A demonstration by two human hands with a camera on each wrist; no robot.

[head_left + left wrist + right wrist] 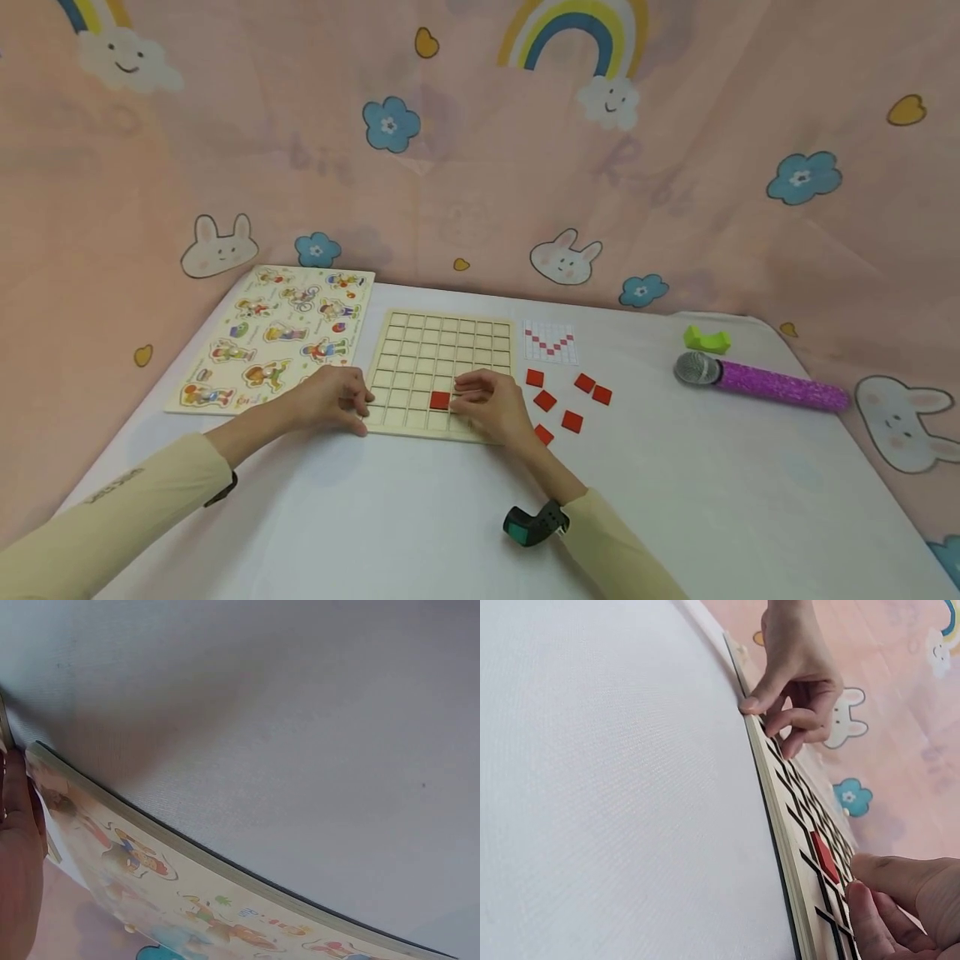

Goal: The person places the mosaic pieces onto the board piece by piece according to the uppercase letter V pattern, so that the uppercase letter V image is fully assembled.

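Note:
A pale wooden grid board (408, 377) lies on the white table before me. One red square tile (440, 401) rests flat in a cell near its front edge. My left hand (330, 398) holds the board's front left corner, with the thumb at the edge and the fingers bent over it. My right hand (491, 407) is over the board's right side, thumb and forefinger slightly apart, fingertips right beside the tile. In the right wrist view the tile (825, 857) shows just ahead of those fingertips. Only part of the left hand (19, 847) appears in its own wrist view.
Several loose red tiles (572, 422) lie right of the board, below a small card with a red V pattern (551, 342). A picture puzzle board (288, 333) lies left. Far right are a purple microphone (780, 385) and a green block (707, 339). A pink printed cloth (465, 167) hangs behind.

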